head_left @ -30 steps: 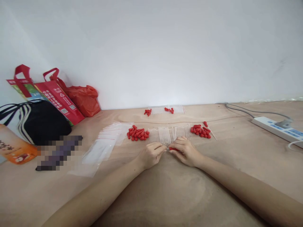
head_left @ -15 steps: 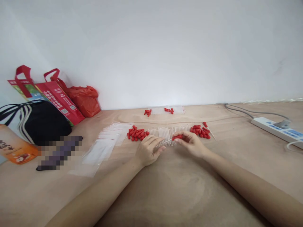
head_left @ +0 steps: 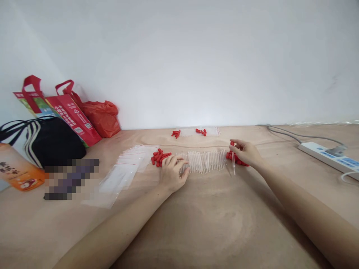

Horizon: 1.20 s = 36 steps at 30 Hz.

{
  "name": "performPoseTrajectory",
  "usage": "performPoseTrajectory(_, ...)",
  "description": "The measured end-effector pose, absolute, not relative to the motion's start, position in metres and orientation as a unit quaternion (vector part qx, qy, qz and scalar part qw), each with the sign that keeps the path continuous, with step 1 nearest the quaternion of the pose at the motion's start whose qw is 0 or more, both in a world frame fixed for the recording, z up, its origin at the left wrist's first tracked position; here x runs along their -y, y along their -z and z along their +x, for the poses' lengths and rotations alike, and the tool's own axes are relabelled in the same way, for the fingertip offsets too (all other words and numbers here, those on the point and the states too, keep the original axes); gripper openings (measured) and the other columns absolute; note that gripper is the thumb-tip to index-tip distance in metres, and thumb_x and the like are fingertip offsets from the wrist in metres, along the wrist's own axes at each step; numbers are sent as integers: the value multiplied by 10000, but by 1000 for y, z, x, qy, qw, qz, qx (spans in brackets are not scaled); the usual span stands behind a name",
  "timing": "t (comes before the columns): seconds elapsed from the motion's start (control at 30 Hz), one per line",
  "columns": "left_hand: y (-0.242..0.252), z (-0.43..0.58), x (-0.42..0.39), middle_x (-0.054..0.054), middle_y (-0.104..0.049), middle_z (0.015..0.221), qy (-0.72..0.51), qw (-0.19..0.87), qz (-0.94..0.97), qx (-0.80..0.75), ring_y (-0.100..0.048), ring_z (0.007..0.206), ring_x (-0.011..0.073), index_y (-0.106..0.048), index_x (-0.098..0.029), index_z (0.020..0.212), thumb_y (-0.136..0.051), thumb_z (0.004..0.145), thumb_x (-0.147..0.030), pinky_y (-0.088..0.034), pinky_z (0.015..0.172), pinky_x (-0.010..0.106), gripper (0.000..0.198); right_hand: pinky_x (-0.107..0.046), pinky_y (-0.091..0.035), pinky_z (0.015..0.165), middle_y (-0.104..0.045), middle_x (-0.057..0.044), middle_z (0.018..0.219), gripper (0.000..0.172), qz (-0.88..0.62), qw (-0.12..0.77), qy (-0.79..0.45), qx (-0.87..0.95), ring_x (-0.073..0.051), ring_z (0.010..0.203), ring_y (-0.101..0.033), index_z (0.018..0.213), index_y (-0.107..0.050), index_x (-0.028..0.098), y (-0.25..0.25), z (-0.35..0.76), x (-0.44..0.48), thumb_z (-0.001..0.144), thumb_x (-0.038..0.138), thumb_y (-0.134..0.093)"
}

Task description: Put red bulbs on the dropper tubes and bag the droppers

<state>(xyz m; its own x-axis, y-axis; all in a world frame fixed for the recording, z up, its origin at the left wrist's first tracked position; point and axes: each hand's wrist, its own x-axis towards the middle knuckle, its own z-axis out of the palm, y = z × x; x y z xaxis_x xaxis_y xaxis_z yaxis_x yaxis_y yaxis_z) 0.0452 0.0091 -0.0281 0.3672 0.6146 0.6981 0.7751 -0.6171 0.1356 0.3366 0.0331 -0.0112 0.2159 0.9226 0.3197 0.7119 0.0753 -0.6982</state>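
A second before, both hands had met at the near edge of the row of clear tubes (head_left: 207, 160), working a red cap onto one tube. By this moment they had parted. The right hand (head_left: 246, 152) had swung out to the right and a little farther away, and it carried the capped tube (head_left: 233, 162) with it. Cap and tube now read as one joined piece, so the fitting step looked done for that one. The piece hung nearly upright, with its red end up at the fingertips and its clear stem pointing down. It sat just over the near-left edge of the right heap of red caps (head_left: 240, 161) and beside the right end of the row. The right hand pinched it between thumb and forefinger, the other fingers loosely extended and the wrist raised off the desk (head_left: 213, 224). The left hand (head_left: 171, 172) had shifted left and away to the left end of the row, just near of the left heap of red caps (head_left: 159, 156). It lay palm down with its fingers curled onto the tubes, and whether it pinched one could not be told. Both forearms reached forward from the near edge, the left low along the desk.
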Motion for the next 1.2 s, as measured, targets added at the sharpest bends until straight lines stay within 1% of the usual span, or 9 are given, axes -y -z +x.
performPoseTrajectory(0.13, 30, 45, -12, 50, -593, 932, 353, 117, -810, 453, -495, 926, 238, -639, -229, 810, -590, 699, -272, -330, 807, 406, 129, -297, -390, 664, -662, -25, 772, 364, -700, 324, -28, 635, -181, 718, -580, 1060, -563, 194, 21, 326, -39, 751, 368, -482)
performPoseTrajectory(0.37, 31, 46, -11, 48, -584, 951, 330, 109, -818, 458, -490, 933, 232, -642, -232, 782, -592, 694, -271, -328, 819, 404, 108, -387, -337, 779, -668, -34, 752, 362, -733, 251, 34, 631, -238, 857, -568, 1035, -561, 196, 32, 318, -46, 772, 412, -439)
performPoseTrajectory(0.5, 31, 45, -11, 45, -585, 951, 329, 110, -818, 459, -489, 944, 231, -641, -235, 781, -593, 696, -274, -324, 824, 405, 105, -341, -367, 718, -660, -57, 863, 336, -748, 232, 35, 621, -230, 853, -574, 952, -609, 204, 25, 329, -46, 759, 420, -439)
performPoseTrajectory(0.6, 31, 44, -12, 47, -585, 950, 329, 109, -818, 458, -491, 942, 232, -641, -233, 782, -595, 693, -270, -326, 821, 405, 106, -339, -377, 690, -654, -73, 912, 317, -771, 186, 42, 607, -252, 867, -572, 866, -654, 223, 16, 340, -44, 746, 427, -443)
performPoseTrajectory(0.73, 31, 44, -13, 51, -585, 944, 325, 107, -822, 455, -494, 932, 233, -639, -227, 782, -590, 696, -267, -332, 814, 405, 106, -312, -391, 622, -672, -69, 827, 330, -792, 143, -10, 593, -246, 806, -590, 813, -682, 243, 10, 348, -41, 726, 465, -455)
performPoseTrajectory(0.8, 31, 44, -13, 51, -584, 944, 322, 107, -824, 454, -493, 932, 233, -637, -227, 782, -584, 702, -268, -333, 816, 407, 104, -292, -391, 598, -675, -66, 784, 315, -801, 138, -29, 582, -229, 768, -598, 793, -689, 241, 10, 347, -40, 728, 443, -457)
performPoseTrajectory(0.9, 32, 44, -13, 50, -582, 949, 321, 105, -825, 454, -488, 945, 235, -635, -227, 782, -580, 706, -270, -334, 821, 406, 103, -298, -389, 601, -675, -63, 765, 287, -814, 134, -30, 565, -228, 750, -601, 779, -690, 244, 11, 345, -40, 729, 405, -458)
performPoseTrajectory(1.03, 32, 44, -13, 47, -581, 952, 319, 103, -825, 455, -486, 945, 233, -634, -227, 777, -579, 705, -263, -329, 830, 406, 97, -316, -388, 613, -663, -54, 693, 301, -815, 129, -44, 563, -223, 709, -600, 733, -679, 248, 11, 344, -41, 749, 415, -430)
performPoseTrajectory(1.2, 32, 44, -12, 50, -579, 955, 314, 97, -827, 455, -483, 950, 234, -634, -227, 771, -573, 714, -267, -332, 831, 409, 93, -320, -387, 621, -665, -71, 756, 280, -810, 148, -6, 568, -243, 776, -597, 732, -656, 221, 15, 345, -43, 738, 424, -463)
